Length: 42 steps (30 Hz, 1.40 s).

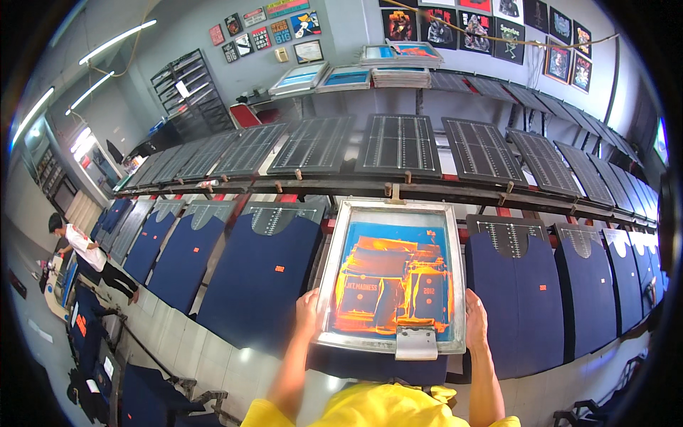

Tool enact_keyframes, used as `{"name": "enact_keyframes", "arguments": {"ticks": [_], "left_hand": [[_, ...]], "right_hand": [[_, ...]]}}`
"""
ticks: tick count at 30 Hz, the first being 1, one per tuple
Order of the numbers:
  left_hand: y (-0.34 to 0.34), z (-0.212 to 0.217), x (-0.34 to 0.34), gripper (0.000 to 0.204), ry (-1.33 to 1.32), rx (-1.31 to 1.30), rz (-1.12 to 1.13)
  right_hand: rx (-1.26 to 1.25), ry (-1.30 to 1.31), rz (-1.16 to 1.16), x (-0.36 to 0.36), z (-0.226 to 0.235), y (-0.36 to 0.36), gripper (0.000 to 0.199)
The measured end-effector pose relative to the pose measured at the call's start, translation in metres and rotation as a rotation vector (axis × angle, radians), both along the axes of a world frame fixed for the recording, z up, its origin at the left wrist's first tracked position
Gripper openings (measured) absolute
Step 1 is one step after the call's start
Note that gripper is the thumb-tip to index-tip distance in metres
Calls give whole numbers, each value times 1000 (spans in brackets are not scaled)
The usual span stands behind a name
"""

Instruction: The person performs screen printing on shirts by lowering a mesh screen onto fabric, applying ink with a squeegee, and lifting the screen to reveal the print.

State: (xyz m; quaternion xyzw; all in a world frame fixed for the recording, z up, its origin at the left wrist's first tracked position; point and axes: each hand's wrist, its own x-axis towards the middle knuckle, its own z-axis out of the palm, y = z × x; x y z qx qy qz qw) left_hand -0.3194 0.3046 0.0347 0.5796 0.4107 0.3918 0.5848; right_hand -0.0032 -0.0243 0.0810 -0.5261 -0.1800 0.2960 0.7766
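Observation:
A silk-screen printing frame [458, 285] with a metal rim and blue mesh is in front of me. Orange ink is smeared across its mesh. My left hand [307, 313] grips the frame's left side near the lower corner, fingers partly hidden by the rim. On the opposite side my right hand [476, 319] holds the right rim, its fingers close together along the edge. A metal bracket [416, 343] is fixed on the near rim. Beneath the frame, a navy shirt panel [377, 364] shows in part. The frame's far edge meets a stop on the rail [341, 189].
Navy shirts with small orange prints lie on boards to the left [260, 277] and right [514, 306]. Bare dark boards [398, 146] line the far side. More screens [299, 78] are stacked on a back shelf. A person in a white shirt [85, 245] stands at far left.

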Motion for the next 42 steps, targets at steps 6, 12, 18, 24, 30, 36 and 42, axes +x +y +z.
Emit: {"name": "enact_keyframes", "arguments": {"ticks": [6, 12, 18, 24, 30, 36, 42], "left_hand": [[17, 7, 12, 36, -17, -40, -27], [25, 12, 15, 36, -22, -84, -26], [23, 11, 16, 37, 51, -79, -7], [19, 11, 15, 40, 177, 69, -41], [18, -17, 21, 38, 240, 183, 8], [21, -2, 23, 35, 178, 180, 22], [-29, 44, 2, 30, 83, 291, -58]], "right_hand": [[-9, -11, -14, 9, -9, 20, 58], [-19, -21, -28, 1, -4, 28, 56], [-40, -21, -96, 2, -24, 30, 56], [23, 21, -73, -2, -28, 31, 56], [-122, -210, -169, -5, -54, 33, 53], [-527, -631, -183, -12, -33, 42, 51], [-721, -1244, 330, -82, 53, 16, 59]]}}
